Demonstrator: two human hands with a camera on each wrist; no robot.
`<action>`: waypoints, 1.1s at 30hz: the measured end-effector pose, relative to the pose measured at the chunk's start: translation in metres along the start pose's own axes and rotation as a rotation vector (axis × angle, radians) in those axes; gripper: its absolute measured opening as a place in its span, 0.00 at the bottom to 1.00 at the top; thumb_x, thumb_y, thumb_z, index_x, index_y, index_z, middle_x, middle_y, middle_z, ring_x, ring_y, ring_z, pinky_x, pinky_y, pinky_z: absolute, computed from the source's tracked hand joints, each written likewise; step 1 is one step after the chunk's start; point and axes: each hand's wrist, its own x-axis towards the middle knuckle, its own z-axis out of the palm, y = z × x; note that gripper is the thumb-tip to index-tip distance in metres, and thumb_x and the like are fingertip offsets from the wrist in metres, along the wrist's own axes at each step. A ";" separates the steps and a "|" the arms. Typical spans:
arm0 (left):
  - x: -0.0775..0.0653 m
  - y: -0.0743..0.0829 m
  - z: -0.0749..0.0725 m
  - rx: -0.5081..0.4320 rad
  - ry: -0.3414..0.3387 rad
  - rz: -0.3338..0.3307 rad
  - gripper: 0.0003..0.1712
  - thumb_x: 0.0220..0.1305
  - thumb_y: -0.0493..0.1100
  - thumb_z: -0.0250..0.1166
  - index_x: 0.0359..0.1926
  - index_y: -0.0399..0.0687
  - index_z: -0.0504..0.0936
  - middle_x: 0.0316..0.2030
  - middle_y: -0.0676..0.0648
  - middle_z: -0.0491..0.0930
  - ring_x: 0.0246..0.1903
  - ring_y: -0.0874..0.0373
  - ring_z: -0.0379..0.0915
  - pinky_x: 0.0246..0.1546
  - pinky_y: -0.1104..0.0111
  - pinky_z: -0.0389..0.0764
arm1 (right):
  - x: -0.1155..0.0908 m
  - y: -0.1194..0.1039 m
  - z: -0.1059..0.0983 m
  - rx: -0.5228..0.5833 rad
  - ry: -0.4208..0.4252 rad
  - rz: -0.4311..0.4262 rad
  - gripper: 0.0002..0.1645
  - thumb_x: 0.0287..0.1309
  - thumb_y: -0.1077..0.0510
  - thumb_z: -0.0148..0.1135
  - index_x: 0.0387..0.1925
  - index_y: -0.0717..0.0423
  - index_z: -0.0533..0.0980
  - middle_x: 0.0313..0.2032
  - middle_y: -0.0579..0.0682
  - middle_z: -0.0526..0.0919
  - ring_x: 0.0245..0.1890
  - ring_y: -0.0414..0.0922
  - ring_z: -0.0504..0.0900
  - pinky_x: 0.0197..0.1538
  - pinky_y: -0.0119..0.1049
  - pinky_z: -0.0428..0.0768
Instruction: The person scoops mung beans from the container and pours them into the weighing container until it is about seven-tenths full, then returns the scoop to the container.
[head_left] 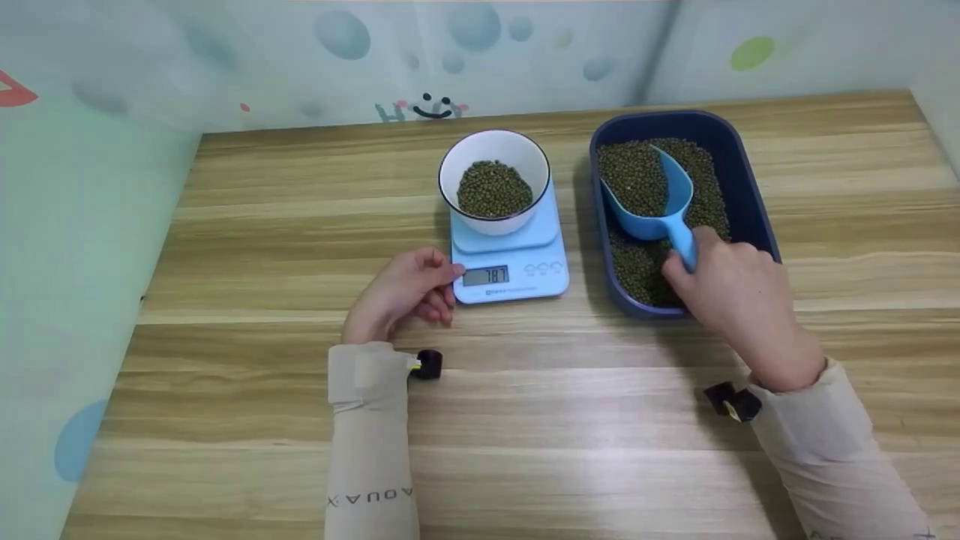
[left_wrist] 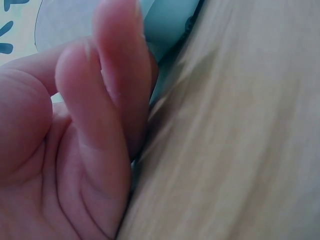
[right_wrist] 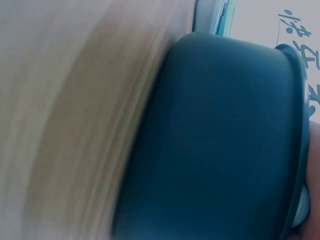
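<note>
A light-blue kitchen scale (head_left: pixel 517 291) lies on the table, its display showing digits that look like 787. On it stands a white bowl (head_left: pixel 495 225) with a dark rim, holding a mound of mung beans (head_left: pixel 493 189). My left hand (head_left: pixel 409 289) holds the scale's front left edge, thumb beside the display and fingers curled at the side. With my right hand (head_left: pixel 739 296) I grip the handle of a blue scoop (head_left: pixel 681 187). The scoop is heaped with mung beans and sits inside a navy bin (head_left: pixel 752 210) of mung beans, right of the scale.
A wooden table (head_left: pixel 525 435) carries everything. Behind it rises a pale wall (head_left: pixel 540 82) printed with bubbles and a smiling face. Small black devices are strapped at both sleeve cuffs. In the right wrist view the bin's outer wall (right_wrist: pixel 215 140) fills the middle.
</note>
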 end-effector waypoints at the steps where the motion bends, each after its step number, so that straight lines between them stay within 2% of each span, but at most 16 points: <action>1: 0.000 0.000 0.000 -0.001 -0.001 -0.003 0.19 0.57 0.51 0.62 0.37 0.39 0.71 0.24 0.41 0.76 0.17 0.52 0.76 0.17 0.67 0.78 | 0.001 0.001 0.000 0.012 -0.023 0.011 0.20 0.58 0.46 0.47 0.22 0.59 0.64 0.12 0.51 0.62 0.10 0.49 0.63 0.08 0.39 0.57; 5: -0.002 0.002 0.000 0.000 -0.011 -0.014 0.18 0.58 0.50 0.61 0.37 0.39 0.70 0.24 0.41 0.76 0.17 0.53 0.76 0.19 0.66 0.79 | 0.002 0.004 -0.002 0.064 -0.097 0.051 0.23 0.58 0.43 0.49 0.30 0.61 0.66 0.15 0.54 0.66 0.13 0.51 0.68 0.11 0.41 0.61; 9: -0.003 0.006 0.001 0.002 -0.020 -0.026 0.16 0.60 0.47 0.59 0.37 0.38 0.70 0.23 0.41 0.76 0.17 0.53 0.76 0.20 0.65 0.79 | 0.002 0.005 -0.005 0.104 -0.147 0.076 0.22 0.58 0.44 0.52 0.33 0.62 0.67 0.17 0.56 0.68 0.15 0.52 0.69 0.13 0.42 0.63; 13: -0.003 0.004 0.002 -0.022 -0.008 -0.014 0.16 0.59 0.48 0.60 0.36 0.38 0.70 0.23 0.41 0.75 0.16 0.53 0.75 0.19 0.66 0.79 | 0.002 0.005 -0.005 0.097 -0.150 0.073 0.18 0.58 0.48 0.51 0.33 0.61 0.65 0.16 0.55 0.66 0.14 0.51 0.68 0.12 0.41 0.62; 20: -0.002 -0.001 0.000 -0.020 0.014 -0.002 0.18 0.57 0.50 0.62 0.35 0.39 0.70 0.22 0.41 0.75 0.16 0.53 0.75 0.17 0.67 0.78 | 0.002 0.002 -0.005 0.092 -0.130 0.046 0.22 0.56 0.54 0.52 0.49 0.62 0.64 0.17 0.56 0.67 0.14 0.52 0.68 0.12 0.41 0.62; 25: -0.003 0.001 -0.001 -0.007 0.005 -0.006 0.18 0.57 0.50 0.61 0.37 0.39 0.70 0.23 0.41 0.75 0.16 0.53 0.76 0.17 0.67 0.78 | 0.002 0.001 -0.005 0.097 -0.123 0.038 0.17 0.56 0.55 0.49 0.44 0.62 0.64 0.16 0.55 0.66 0.12 0.50 0.66 0.10 0.39 0.61; 33: -0.001 0.001 -0.001 0.000 -0.013 -0.012 0.18 0.59 0.49 0.60 0.39 0.39 0.70 0.24 0.41 0.76 0.17 0.52 0.76 0.18 0.66 0.78 | 0.002 0.005 -0.009 0.096 -0.147 0.021 0.17 0.56 0.55 0.49 0.42 0.65 0.65 0.16 0.55 0.66 0.13 0.50 0.67 0.13 0.39 0.63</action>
